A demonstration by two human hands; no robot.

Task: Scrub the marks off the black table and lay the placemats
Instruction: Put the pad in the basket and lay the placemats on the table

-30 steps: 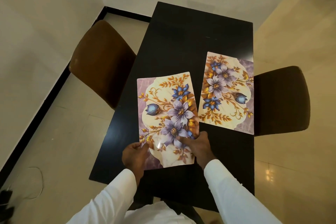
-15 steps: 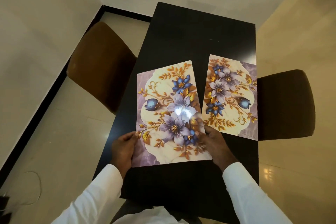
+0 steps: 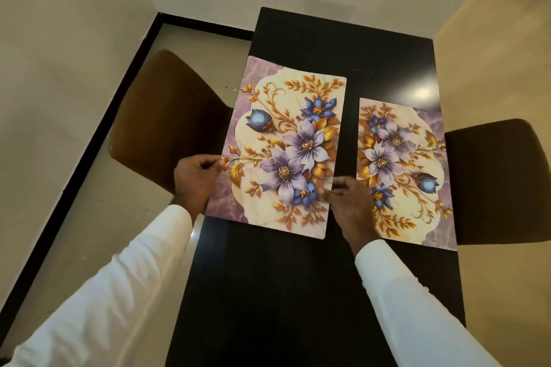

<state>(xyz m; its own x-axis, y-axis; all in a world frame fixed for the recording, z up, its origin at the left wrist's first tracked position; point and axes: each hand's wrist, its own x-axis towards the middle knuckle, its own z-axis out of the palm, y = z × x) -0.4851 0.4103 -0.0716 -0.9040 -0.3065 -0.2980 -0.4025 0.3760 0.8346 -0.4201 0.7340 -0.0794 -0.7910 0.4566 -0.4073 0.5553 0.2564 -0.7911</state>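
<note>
Pinches left floral placemat by both edges with left grip and right grip, beside right floral placemat already flat on black bench; likely nearly done.

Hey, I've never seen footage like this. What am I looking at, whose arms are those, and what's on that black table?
There is no machine here. A person wears a camera on their head that looks down, so the arms are their own. The left hand and right hand each pinch a side edge of a floral placemat, setting it on the black table. A second placemat with the same pattern lies flat to its right, with bare table between them. A brown chair stands on the table's left and a darker chair on its right.
</note>
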